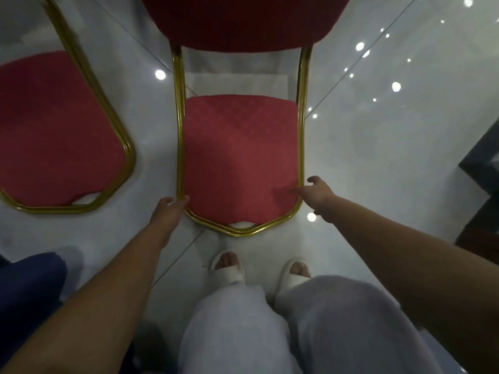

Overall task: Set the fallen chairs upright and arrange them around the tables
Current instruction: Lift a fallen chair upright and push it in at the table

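Centre chair (240,157): upright on the glossy white floor (378,157), red seat facing up, red backrest (240,20) at the far side. A gold tube frame (178,130) runs round the seat. The front edge of the seat faces the person.

Left hand (168,211): at the front left corner of the seat. The fingertips meet the gold tube. Whether they close round it cannot be told.

Right hand (320,194): at the front right corner, fingers spread and loosely extended over the tube toward the seat fabric, thumb raised. It grips nothing.

Surroundings:
- Second chair (54,130), same red seat and gold frame, stands just beside the centre chair on the left, with a narrow strip of floor between the two frames.
- The person's feet in white slippers (232,271) and light trousers (243,333) are near the front rail of the centre chair.
- Dark blue fabric (29,287) lies at the lower left, under the left forearm.
- A dark piece of furniture (480,163) occupies the right edge, well apart from the chair; its type cannot be determined.
- Bright round light reflections dot the floor on the right.
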A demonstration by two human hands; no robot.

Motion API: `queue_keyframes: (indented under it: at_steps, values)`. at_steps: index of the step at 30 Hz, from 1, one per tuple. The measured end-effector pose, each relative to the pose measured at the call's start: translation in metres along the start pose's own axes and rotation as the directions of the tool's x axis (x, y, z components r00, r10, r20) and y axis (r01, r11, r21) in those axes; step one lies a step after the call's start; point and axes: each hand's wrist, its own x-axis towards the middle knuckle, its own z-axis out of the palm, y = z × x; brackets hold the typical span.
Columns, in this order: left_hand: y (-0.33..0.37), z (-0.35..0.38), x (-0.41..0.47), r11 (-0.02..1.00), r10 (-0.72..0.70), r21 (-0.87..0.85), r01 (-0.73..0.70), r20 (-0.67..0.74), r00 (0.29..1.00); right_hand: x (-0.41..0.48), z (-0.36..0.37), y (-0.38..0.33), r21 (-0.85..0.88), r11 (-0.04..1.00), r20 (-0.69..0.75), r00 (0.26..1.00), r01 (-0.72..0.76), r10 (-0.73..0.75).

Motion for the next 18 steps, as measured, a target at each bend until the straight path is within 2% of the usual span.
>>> queue_keyframes:
  at_steps: [3, 6, 8, 10, 12, 13, 14, 16, 18]
  values:
    - [-0.011, 0.022, 0.057, 0.997, 0.017, -0.072, -0.018, -0.025, 1.0, 0.06, 0.003, 0.007, 0.032, 0.999, 0.024, 0.999, -0.036, 0.035]
    - [-0.023, 0.038, 0.099, 0.985, 0.062, -0.161, -0.06, 0.008, 0.998, 0.111, 0.014, 0.025, -0.016, 1.0, 0.022, 1.0, 0.02, -0.02]
    - [-0.033, 0.044, 0.122, 0.986, 0.104, -0.13, -0.106, -0.017, 0.994, 0.138, 0.025, 0.042, -0.024, 0.999, 0.004, 0.999, 0.045, -0.045]
    - [-0.044, 0.049, 0.133, 0.987, 0.144, -0.062, -0.149, -0.083, 0.986, 0.156, 0.028, 0.055, 0.068, 0.996, 0.004, 0.998, 0.06, -0.06]
    - [-0.049, 0.052, 0.139, 0.979, 0.185, -0.049, -0.196, -0.177, 0.967, 0.162, 0.017, 0.056, 0.142, 0.988, 0.076, 0.995, 0.054, -0.065]
    - [-0.047, 0.048, 0.135, 0.981, 0.177, -0.048, -0.188, -0.174, 0.969, 0.155, 0.01, 0.054, 0.121, 0.992, 0.13, 0.99, 0.035, -0.051]
    - [-0.042, 0.044, 0.125, 0.987, 0.155, -0.016, -0.159, -0.123, 0.98, 0.144, 0.002, 0.051, 0.069, 0.997, 0.165, 0.986, 0.019, -0.03]
    - [-0.025, 0.03, 0.091, 0.996, 0.083, 0.036, -0.086, 0.072, 0.994, 0.116, -0.016, 0.045, 0.016, 1.0, 0.156, 0.988, -0.014, 0.011]
    - [-0.014, 0.015, 0.044, 0.998, 0.041, -0.058, -0.03, 0.19, 0.981, 0.078, -0.034, 0.041, 0.006, 0.998, 0.165, 0.985, -0.06, 0.058]
